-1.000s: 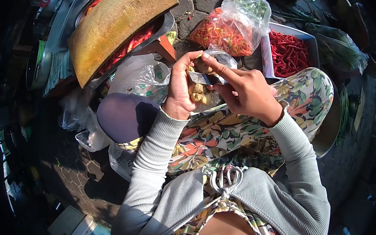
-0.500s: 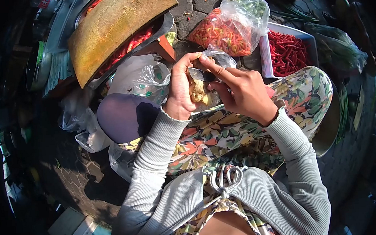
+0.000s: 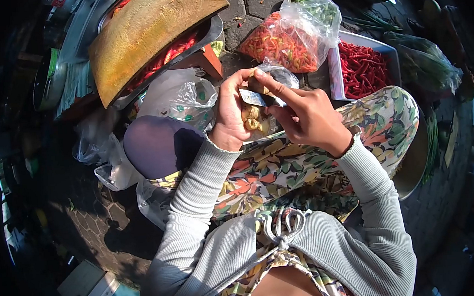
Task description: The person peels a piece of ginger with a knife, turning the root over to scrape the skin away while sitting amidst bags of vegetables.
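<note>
A knobbly, pale-brown piece of ginger (image 3: 252, 114) rests in my left hand (image 3: 230, 113), with the fingers curled around its far side. My right hand (image 3: 312, 117) grips a small knife (image 3: 253, 97), whose bright blade lies across the ginger. The handle is mostly hidden under my fingers. My right index finger reaches forward to the top of the root, close to my left fingertips. Beneath both hands, a clear plastic bag (image 3: 279, 75) shows behind the fingers.
A wooden chopping board (image 3: 157, 36) lies tilted over a metal tray of red chilies (image 3: 174, 53). Ahead are a bag of orange-red chilies (image 3: 282, 42) and a white tub (image 3: 337, 77) of red chilies. Plastic bags (image 3: 182, 94) lie by my left knee; a metal basin (image 3: 411, 164) stands on the right.
The knife blade has tilted and shows more of its bright face over the ginger. Both hands have shifted only slightly, and the whole view has moved a little.
</note>
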A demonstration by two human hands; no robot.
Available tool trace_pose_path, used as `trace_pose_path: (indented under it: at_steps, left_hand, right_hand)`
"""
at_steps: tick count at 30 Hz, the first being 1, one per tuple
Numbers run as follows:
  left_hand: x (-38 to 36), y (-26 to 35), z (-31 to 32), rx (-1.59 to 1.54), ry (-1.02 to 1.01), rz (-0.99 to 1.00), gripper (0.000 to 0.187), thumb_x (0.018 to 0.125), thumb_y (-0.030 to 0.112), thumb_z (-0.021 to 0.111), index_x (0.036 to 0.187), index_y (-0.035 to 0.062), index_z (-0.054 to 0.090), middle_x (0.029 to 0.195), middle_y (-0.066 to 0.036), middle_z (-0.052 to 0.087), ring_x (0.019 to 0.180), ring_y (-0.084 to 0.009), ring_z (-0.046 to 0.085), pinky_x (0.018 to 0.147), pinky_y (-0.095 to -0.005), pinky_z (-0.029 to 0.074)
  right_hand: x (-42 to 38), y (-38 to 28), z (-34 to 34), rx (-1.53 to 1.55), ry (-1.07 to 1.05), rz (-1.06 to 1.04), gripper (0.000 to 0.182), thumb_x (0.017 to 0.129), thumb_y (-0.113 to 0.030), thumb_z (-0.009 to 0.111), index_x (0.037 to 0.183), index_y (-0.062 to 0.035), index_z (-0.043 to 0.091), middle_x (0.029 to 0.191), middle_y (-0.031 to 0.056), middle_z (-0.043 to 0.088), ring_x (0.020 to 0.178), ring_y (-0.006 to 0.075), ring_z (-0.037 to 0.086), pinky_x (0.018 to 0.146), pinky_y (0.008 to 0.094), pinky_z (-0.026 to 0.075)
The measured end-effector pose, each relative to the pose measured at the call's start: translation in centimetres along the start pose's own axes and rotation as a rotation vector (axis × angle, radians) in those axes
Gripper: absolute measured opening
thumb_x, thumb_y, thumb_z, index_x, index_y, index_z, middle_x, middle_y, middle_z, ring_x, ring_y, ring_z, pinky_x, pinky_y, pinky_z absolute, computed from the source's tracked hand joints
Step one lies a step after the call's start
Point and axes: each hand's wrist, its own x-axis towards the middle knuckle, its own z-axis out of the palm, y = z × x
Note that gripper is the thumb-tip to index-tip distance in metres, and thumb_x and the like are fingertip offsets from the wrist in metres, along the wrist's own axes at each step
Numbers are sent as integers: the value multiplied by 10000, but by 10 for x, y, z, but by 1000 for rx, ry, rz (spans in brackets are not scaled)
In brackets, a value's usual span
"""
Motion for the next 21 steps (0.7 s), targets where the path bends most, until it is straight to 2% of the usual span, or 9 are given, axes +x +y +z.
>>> trace_pose_path:
  at_steps: [3,5,11,15,17,21]
  left_hand:
    - [2,-2,-3,-32,-41,-6,225,887,226,460,896,53,603,855,-69,641,794,-188,630,697,-332,541]
    - [1,-3,-1,49,97,14,216,888,224,458,891,57,595,847,-59,630,785,-183,627,696,-328,537]
    - [1,-7,9,-4,117,19,204,888,215,451,875,62,585,820,-46,611,754,-177,616,657,-314,529]
    - [4,-6,5,-16,116,-8,193,886,205,451,875,61,579,820,-44,606,742,-174,611,656,-313,528]
    - [5,-6,2,-81,20,-40,207,892,206,428,875,57,572,821,-54,605,737,-181,611,658,-319,528]
    - [3,-8,7,-54,26,-37,243,904,218,392,876,52,567,830,-73,612,736,-193,618,643,-320,528]
  right_hand:
    - [-1,0,0,-19,12,3,648,799,-156,629,1395,-166,375,761,97,640,540,280,604,467,369,458]
    - [-2,2,3,-86,15,5,652,786,-156,639,1388,-166,388,750,87,634,540,268,605,468,360,465]
    - [-2,4,5,-50,94,-31,646,750,-139,654,1358,-173,439,719,69,620,525,252,599,463,350,468]
    - [-2,4,7,-53,105,-15,632,746,-122,650,1345,-186,460,710,67,615,525,250,597,464,347,469]
    - [-3,4,6,-93,77,9,624,741,-109,651,1334,-195,476,703,66,613,527,251,596,475,346,475]
    - [-2,11,11,-24,126,-6,607,752,-101,636,1331,-202,482,686,60,610,514,253,589,475,345,473]
